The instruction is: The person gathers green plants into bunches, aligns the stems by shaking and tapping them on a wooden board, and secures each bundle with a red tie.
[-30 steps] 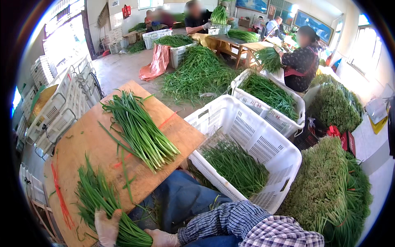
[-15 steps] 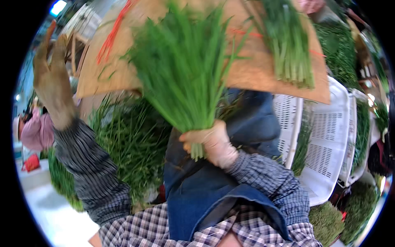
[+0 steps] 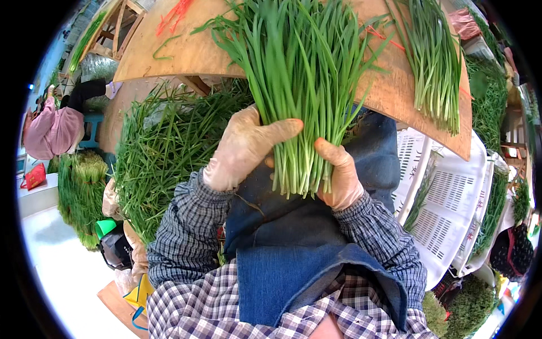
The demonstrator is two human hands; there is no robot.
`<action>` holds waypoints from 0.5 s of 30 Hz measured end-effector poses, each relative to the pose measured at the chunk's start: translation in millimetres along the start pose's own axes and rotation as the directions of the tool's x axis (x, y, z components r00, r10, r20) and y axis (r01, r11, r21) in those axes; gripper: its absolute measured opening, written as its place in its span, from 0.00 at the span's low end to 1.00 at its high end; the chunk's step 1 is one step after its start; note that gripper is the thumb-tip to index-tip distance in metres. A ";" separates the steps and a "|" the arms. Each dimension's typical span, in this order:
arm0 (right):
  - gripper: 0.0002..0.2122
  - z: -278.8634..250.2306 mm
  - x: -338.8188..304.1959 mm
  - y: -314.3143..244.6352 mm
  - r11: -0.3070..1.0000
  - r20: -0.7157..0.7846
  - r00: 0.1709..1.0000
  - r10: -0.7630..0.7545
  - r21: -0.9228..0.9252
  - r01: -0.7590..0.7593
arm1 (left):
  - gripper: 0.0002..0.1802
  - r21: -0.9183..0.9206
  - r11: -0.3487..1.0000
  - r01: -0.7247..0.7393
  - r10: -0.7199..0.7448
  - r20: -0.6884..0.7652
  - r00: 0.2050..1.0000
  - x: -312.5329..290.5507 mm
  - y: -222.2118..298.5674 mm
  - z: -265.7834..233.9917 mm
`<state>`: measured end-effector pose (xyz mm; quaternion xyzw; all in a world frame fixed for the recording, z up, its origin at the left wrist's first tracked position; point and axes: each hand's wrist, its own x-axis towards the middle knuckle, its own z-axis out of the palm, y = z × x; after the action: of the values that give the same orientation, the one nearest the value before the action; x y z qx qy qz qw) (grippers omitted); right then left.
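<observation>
A thick bunch of garlic chives (image 3: 299,85) is held over my lap, its leaves fanning away from me across the wooden board (image 3: 203,56) and its pale cut ends toward me. My left hand (image 3: 245,141), in a thin glove, grips the bunch from the left with its thumb across the stems. Lower down, my right hand (image 3: 341,175), also gloved, closes round the right side near the cut ends. The fingers behind the stems are mostly hidden. A second bunch of chives (image 3: 437,73) lies on the board's right side.
Red ties (image 3: 176,14) lie at the board's far left. A heap of loose greens (image 3: 164,152) is to my left, with upright bundles (image 3: 82,195) beyond it. White slotted crates (image 3: 446,209) stand at my right. A person in pink (image 3: 53,130) is at the far left.
My left hand has come in from its raised position at the left and taken hold of the chives. The right hand and bunch have shifted right, and the bunch is more upright.
</observation>
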<state>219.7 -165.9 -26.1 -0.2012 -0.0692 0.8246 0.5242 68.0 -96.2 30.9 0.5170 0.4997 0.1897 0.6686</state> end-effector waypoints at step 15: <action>0.28 -2.5 -4.4 4.4 0.995 -0.008 0.995 -0.100 0.020 0.100 | 0.22 0.095 0.982 -0.161 0.185 -0.377 0.908 -29.7 -28.4 -8.9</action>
<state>218.7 -172.0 -28.7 -0.1952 -0.0689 0.7973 0.5670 40.1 -125.8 20.2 0.5324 0.5787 0.3302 0.5221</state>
